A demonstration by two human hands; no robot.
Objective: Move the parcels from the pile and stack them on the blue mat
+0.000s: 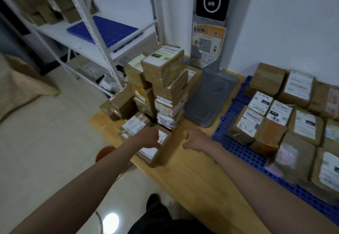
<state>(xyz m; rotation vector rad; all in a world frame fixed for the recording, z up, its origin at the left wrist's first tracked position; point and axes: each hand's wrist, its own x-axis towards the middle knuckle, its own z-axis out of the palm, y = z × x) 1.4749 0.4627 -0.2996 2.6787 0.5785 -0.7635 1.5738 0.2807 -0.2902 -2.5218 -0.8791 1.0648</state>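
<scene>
A tall pile of brown taped parcels (165, 90) with white labels stands on a wooden platform (192, 175). At its foot lies a low brown parcel (157, 151) with a white label. My left hand (148, 138) rests on that parcel's far left part, fingers curled over its top. My right hand (195, 139) hovers just to the right of it, thumb and fingers loosely spread, holding nothing. The blue mat (244, 149) lies to the right on the platform, with several parcels (275, 116) laid on it in rows.
A grey scanner stand (211, 94) with an orange QR poster rises between the pile and the mat. A white metal shelf rack (88, 37) at the left holds another blue mat and boxes. Pale tiled floor lies at the left; an orange stool (105, 154) sits under my left arm.
</scene>
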